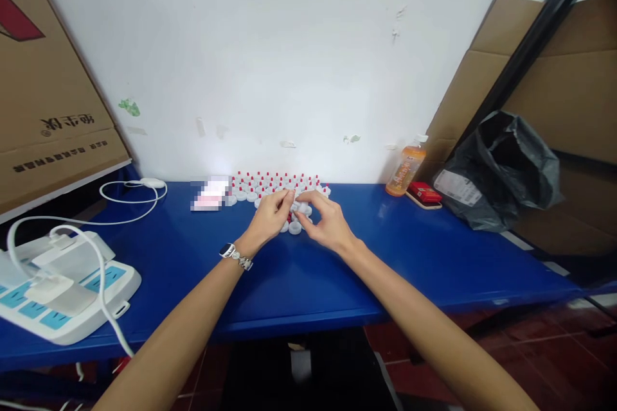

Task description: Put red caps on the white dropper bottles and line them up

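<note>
Over the blue table (328, 282) my two hands meet close together. With thumb and index finger, my right hand (330, 219) grips a small whitish plastic cap (301, 207). My left hand (270, 214) is closed in a pinch right beside it; whatever its fingertips hold is hidden. Below the hands lie several loose white round caps (295, 228), with a bit of red among them, partly covered by my fingers. Behind, along the wall, stand rows of white caps with red tips (270, 181), upright and close together.
A pixelated pale item (211, 194) lies left of the rows. On the left are a power strip (91, 292) with white cables and a cardboard box (58, 96). To the right stand an orange drink bottle (406, 167), a red packet (425, 192) and a grey plastic bag (496, 170).
</note>
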{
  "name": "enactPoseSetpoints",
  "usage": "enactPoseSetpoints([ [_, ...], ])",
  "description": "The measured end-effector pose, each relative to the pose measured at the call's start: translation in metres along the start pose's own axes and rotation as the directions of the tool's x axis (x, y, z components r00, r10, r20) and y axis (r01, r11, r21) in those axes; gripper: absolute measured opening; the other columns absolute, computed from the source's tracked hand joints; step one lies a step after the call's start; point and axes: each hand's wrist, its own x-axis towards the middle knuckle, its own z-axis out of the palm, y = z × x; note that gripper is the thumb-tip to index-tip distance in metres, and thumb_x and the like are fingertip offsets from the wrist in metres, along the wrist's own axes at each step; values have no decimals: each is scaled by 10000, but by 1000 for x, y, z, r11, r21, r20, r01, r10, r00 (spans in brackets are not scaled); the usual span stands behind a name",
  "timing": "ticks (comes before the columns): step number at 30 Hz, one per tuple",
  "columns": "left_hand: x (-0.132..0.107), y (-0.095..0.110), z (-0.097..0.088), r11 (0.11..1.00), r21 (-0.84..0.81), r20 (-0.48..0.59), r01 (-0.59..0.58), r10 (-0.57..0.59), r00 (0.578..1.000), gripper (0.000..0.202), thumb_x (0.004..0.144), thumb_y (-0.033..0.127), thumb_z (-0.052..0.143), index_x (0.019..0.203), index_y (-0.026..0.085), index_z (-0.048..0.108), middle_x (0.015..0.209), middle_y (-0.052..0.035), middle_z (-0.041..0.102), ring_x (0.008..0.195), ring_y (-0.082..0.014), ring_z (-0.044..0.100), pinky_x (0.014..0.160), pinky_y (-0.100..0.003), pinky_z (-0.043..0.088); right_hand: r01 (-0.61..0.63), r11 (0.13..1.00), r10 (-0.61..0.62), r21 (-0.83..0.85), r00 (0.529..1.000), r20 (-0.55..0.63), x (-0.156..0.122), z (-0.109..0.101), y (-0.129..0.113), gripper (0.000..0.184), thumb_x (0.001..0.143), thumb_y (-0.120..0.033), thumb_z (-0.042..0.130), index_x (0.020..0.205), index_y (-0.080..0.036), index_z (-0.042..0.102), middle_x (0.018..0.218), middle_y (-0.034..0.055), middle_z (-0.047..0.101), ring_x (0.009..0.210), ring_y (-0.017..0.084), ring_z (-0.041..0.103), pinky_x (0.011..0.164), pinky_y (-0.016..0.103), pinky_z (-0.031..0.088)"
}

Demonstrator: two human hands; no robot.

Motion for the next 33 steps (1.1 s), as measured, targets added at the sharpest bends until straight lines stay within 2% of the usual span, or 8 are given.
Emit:
enactPoseSetpoints([
  [4,3,2,1,992,-74,-43,98,-102,994,482,963,503,406,600,199,316,543,51,286,514,-97,297,507,-261,229,-28,995,27,-100,1000,-10,1,3,0,223,856,-241,622,1076,-216,645,1015,57,731,931,212,673,883,355,496],
  [10,7,4,7,975,-143,-43,170,-177,983,505,914,541,450,560,198,339,513,55,287,486,-84,265,473,-244,205,-97,986,96,-133,995,-17,4,0,-5,213,829,-265,622,1028,-200,663,926,46,735,832,198,660,854,347,453],
  [15,11,0,4,936,-294,-2,194,-203,979,523,869,601,490,557,210,340,499,61,291,464,-79,268,461,-239,221,-333,939,328,84,942,66,3,1,-8,179,844,-289,558,989,-208,624,656,-38,593,573,129,523,603,250,414],
  [18,15,-8,-14,896,-418,-108,147,-210,972,525,887,593,479,579,225,269,523,71,244,469,-82,261,474,-242,243,-475,824,482,309,874,59,1,-1,2,163,893,-330,462,876,-210,571,535,-76,446,468,105,397,496,226,322],
  [21,14,-21,-31,976,-200,-174,85,-121,977,464,949,528,427,623,217,317,565,52,304,523,-108,324,529,-257,312,-495,740,539,456,841,39,1,-3,15,201,910,-391,458,854,-213,534,582,-56,519,507,110,459,530,228,373],
  [26,11,-39,-27,947,315,56,-64,49,997,189,915,366,544,839,202,599,881,-36,594,868,-199,558,834,-357,445,-519,776,532,359,844,71,2,-2,24,210,864,-419,591,929,-220,579,751,-2,681,616,140,582,634,263,457],
  [30,12,-46,-20,905,414,154,-98,37,987,201,893,381,589,944,229,712,1030,-65,611,1017,-247,570,955,-429,432,-525,808,540,268,842,23,-1,-4,34,251,851,-452,612,919,-212,641,820,23,696,697,161,603,671,281,467],
  [33,12,-47,-21,901,423,141,-91,33,989,239,900,398,584,1020,238,716,1050,-67,622,1038,-255,570,963,-440,431,-534,834,548,138,831,-96,-3,-8,47,269,800,-460,656,859,-203,711,912,60,670,848,200,596,726,301,462],
])
